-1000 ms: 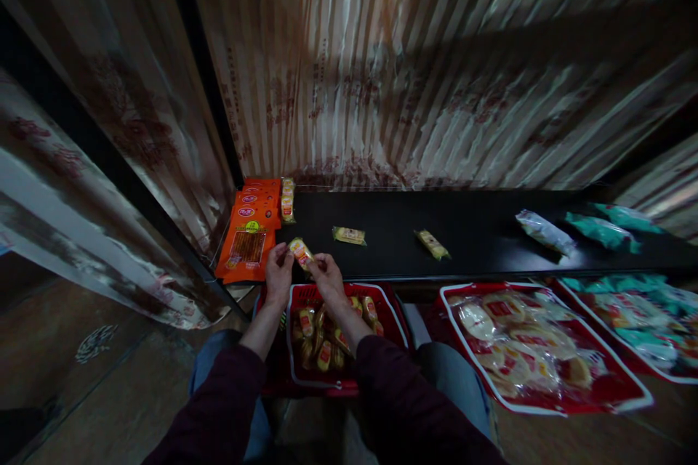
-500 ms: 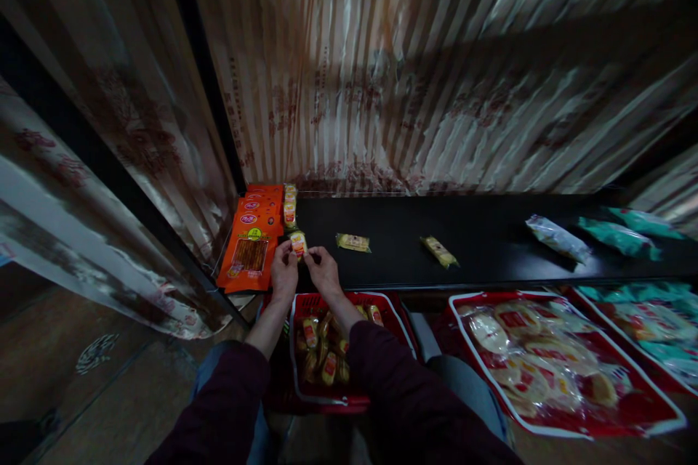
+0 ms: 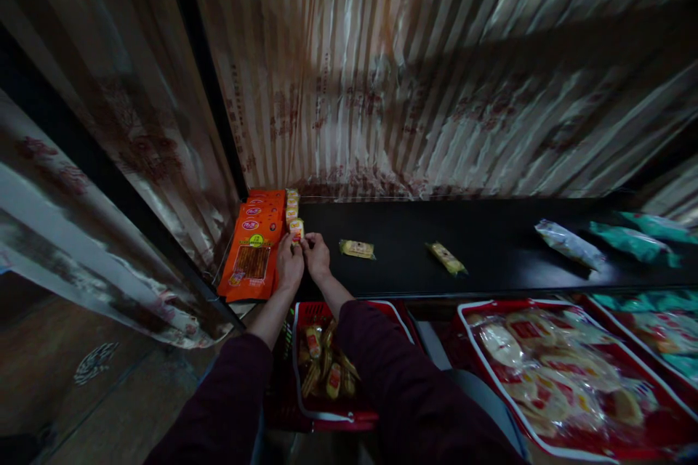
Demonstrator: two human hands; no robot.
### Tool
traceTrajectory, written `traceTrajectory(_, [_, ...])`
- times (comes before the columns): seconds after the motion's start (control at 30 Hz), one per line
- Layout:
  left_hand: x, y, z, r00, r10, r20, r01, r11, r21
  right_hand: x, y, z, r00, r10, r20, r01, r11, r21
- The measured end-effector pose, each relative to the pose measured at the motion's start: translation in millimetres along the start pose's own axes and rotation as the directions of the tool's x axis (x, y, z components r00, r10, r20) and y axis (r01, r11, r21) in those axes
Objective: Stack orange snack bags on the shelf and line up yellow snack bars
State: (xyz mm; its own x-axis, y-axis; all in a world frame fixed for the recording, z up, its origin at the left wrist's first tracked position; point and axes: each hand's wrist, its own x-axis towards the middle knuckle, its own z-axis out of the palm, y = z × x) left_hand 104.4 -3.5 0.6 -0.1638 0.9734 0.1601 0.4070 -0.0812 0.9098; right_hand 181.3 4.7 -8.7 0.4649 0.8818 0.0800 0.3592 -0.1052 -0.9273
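Observation:
A small yellow wrapped snack [image 3: 297, 229] with a red and white label is pinched between my two hands at the near end of a row of like packets [image 3: 292, 205] on the shelf. My left hand [image 3: 289, 261] closes on its left side, my right hand [image 3: 317, 256] on its right side. Left of the row lie overlapping orange snack bags [image 3: 251, 254], the front one with a window showing brown sticks. Below my forearms, a red basket [image 3: 299, 410] holds several more yellow packets [image 3: 334, 378].
Two yellow packets, one near [image 3: 357, 248] and one farther right [image 3: 446, 259], lie on the black shelf [image 3: 398, 225]. A pale packet [image 3: 570, 243] and teal packets [image 3: 632, 241] lie beyond. Red baskets [image 3: 518, 418] of wrapped goods stand below. A dark post [image 3: 204, 65] and curtain [image 3: 354, 87] enclose the shelf.
Both hands have moved the yellow snack away from me, up against the end of the row. The view has shifted slightly.

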Motion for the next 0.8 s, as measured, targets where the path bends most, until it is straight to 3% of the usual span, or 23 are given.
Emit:
traceTrajectory(0.23, [5.5,-3.5,5.0,0.996,-0.075,0.049,0.076,0.997,-0.018,15.5,-3.2,12.2,1.0,0.023,0.001,-0.023,0.997,-0.078])
traceTrajectory(0.8, [16.5,-7.5,7.2,0.993,-0.061,0.097,0.066,0.996,-0.053,17.5,6.2,23.8,0.997,-0.069,0.017,0.07,0.99,-0.125])
